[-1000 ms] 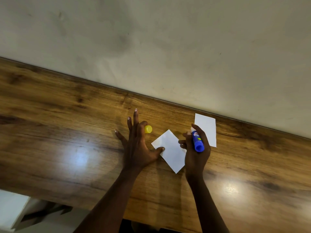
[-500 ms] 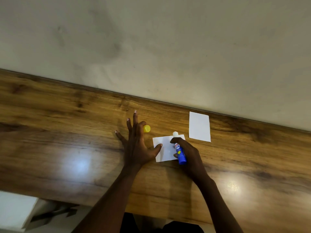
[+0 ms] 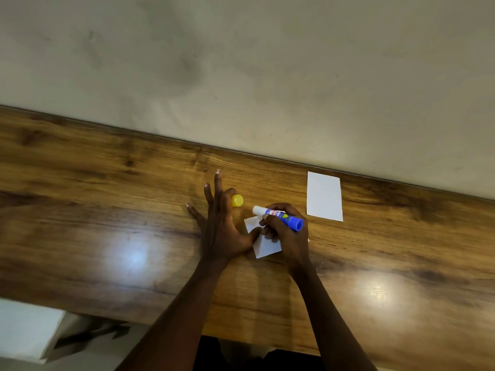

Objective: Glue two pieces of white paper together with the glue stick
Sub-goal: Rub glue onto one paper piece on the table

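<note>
My right hand [image 3: 288, 231] is clenched around the glue stick [image 3: 278, 216], blue body with a printed label, lying almost flat across the top of my fist. Its white tip points left toward my other hand, the blue base end points right. The tip sits over the upper left corner of the near paper [image 3: 263, 245]; I cannot tell if it actually touches the sheet.

Near paper is a small white piece, flat on the wooden worktop [image 3: 107, 210], turned at an angle and partly hidden under my right hand. My left hand [image 3: 219, 226] is flat on the worktop, fingers [image 3: 217, 183] spread and released, grasping nothing. Its thumb presses the left edge of the near paper.

The yellow cap [image 3: 237, 200] stands on the worktop just beside my left index finger, touching or nearly so; hard to say. It is near the glue tip but apart from it.

The second paper [image 3: 324, 196], white rectangle, lies flat further back to the right, close to the worktop's rear edge by the wall [image 3: 267, 62], well clear of both hands and of the near paper.

Two bright light glares on the worktop surface, one either side of my forearms.
</note>
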Tool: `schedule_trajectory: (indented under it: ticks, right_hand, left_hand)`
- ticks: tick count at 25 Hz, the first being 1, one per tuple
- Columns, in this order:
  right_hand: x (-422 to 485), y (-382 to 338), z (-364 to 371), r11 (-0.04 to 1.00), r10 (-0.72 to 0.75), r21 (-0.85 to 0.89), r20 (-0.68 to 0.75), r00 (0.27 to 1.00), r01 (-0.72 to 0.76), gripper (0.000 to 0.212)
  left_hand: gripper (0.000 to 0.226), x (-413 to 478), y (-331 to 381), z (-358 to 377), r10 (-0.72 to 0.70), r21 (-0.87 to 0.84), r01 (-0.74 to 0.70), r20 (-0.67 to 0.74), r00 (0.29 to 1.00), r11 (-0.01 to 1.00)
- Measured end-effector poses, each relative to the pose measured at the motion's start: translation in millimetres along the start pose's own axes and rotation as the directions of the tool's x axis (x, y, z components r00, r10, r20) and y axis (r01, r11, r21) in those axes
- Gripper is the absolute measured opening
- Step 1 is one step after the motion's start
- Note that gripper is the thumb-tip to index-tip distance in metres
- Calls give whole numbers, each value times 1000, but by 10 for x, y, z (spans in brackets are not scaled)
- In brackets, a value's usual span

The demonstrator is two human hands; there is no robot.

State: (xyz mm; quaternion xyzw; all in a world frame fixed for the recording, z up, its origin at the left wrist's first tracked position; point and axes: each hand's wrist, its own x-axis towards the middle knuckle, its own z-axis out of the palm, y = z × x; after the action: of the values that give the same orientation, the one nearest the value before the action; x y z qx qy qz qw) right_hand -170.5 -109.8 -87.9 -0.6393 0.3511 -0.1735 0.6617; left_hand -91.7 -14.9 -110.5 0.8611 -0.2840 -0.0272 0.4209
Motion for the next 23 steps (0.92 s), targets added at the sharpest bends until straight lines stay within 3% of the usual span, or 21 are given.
schedule_trajectory:
  ticks: [4, 10, 17, 23]
  right_hand:
    - [44, 12, 49, 995, 52, -83, -88, 995, -59, 18]
    - [56, 24, 99, 947, -9, -321, -33, 999, -2, 32]
    - [50, -7, 41, 912, -137, -387, 20, 990, 134, 23]
    - [142, 10, -166, 915, -143, -396, -129, 981, 82, 26]
  left_hand:
    - [108, 2, 8, -5, 2, -18, -2, -7, 1000, 1000]
    - [111, -2, 34, -34, -1, -40, 1, 8, 1000, 999]
    - [111, 8, 24, -35, -4, -25, 4, 22, 1000, 1000]
    - [113, 1, -13, -13, 25, 26, -25, 4, 1000, 999]
